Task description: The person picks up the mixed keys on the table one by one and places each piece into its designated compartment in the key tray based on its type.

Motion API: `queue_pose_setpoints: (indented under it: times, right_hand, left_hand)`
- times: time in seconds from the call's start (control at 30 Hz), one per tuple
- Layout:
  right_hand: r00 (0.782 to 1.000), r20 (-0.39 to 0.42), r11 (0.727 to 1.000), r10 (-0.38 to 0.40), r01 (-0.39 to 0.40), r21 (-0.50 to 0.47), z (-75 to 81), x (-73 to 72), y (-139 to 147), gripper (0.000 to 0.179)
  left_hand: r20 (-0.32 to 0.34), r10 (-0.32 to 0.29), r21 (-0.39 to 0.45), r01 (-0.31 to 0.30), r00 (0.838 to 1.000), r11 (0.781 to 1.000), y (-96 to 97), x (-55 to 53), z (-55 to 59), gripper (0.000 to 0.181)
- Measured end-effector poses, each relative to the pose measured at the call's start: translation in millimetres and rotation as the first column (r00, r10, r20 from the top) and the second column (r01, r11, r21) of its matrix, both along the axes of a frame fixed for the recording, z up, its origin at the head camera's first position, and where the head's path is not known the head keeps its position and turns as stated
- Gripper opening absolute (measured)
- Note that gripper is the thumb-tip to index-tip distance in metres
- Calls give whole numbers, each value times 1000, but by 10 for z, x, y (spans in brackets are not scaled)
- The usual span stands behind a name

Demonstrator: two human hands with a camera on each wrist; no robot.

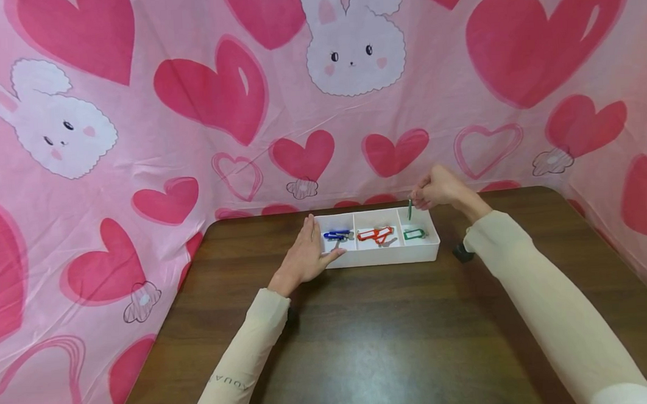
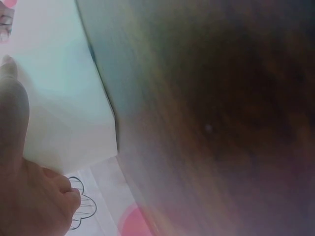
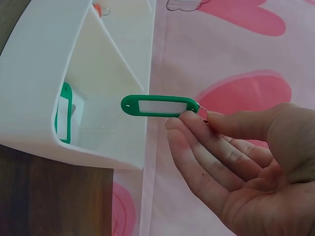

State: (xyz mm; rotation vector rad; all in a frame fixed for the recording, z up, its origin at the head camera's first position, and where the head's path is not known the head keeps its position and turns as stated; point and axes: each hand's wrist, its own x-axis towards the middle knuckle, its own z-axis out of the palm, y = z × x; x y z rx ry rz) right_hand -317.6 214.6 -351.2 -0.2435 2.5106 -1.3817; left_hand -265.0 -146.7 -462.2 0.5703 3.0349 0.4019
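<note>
A white three-compartment box (image 1: 381, 257) stands at the back of the table. My right hand (image 1: 435, 187) pinches a green key tag (image 3: 160, 105) by its metal ring, and the tag hangs over the right compartment. Inside that compartment lies another green key tag (image 1: 413, 234). Several red-orange key tags (image 1: 375, 234) lie in the middle compartment, and blue key tags (image 1: 337, 235) in the left one. With fingers straight, my left hand (image 1: 304, 252) rests against the box's left end, its thumb along the front wall.
The box stands on a dark wooden table (image 1: 331, 348). Behind it and along both sides hangs a pink cloth (image 1: 188, 136) printed with hearts and rabbits. A black wrist device (image 1: 462, 253) shows under the right sleeve.
</note>
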Motion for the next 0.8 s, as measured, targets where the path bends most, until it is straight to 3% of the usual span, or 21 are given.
queue_pose_setpoints:
  times: [0.8]
  right_hand:
    - [999,44,992,-28,22,125,-173,-140,-6,26]
  left_hand:
    - [10,3,-6,-3,1000,1000,3,-10,4,116]
